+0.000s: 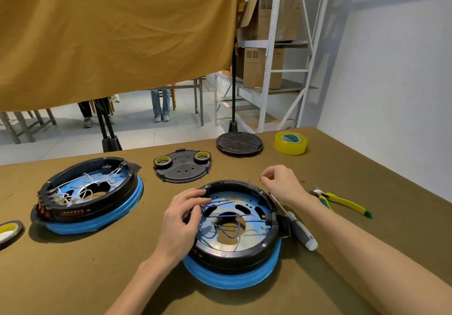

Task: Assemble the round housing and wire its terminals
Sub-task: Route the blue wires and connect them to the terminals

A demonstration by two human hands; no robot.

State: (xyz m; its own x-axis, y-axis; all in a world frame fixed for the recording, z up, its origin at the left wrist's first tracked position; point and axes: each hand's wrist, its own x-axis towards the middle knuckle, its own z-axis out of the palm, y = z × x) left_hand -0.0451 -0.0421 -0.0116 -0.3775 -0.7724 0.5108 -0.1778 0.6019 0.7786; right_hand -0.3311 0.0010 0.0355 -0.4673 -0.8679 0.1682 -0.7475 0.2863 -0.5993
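A: Nearest us, the housing (234, 229) sits open side up on the table (97, 265), black ring on a blue skirt, blue wires (225, 226) looped across its metal plate.

B: Hands?

A: Our left hand (182, 219) lies over the rim at 9 o'clock, fingers bent in over the wire ends there. We can't tell whether it actually pinches a wire. Our right hand (281, 184) is just past the rim at 1 o'clock, thumb and forefinger closed together. Whatever is between them is too small to make out.

B: Tools?

A: Screwdriver (297, 226) touching the housing at 3 o'clock, tip pointing away from us. Pliers (340, 199), yellow grips, further out at 2 o'clock, well apart from the housing.

B: Rest of the bench?

A: Second housing (90, 192) at 10 o'clock, same build, white wires inside. Partial tape roll (9, 231) at the left edge, 9 o'clock. Black cover (183, 171) at 12 o'clock carries two small tape rolls (202, 155) on top. Beyond it, a round stand base (239, 143) at 12, and a yellow tape roll (290, 142) at 1 o'clock near the far edge.

B: Background?

A: Mustard cloth (110, 33) hangs behind the table, shelving (274, 45) with cartons to its right.
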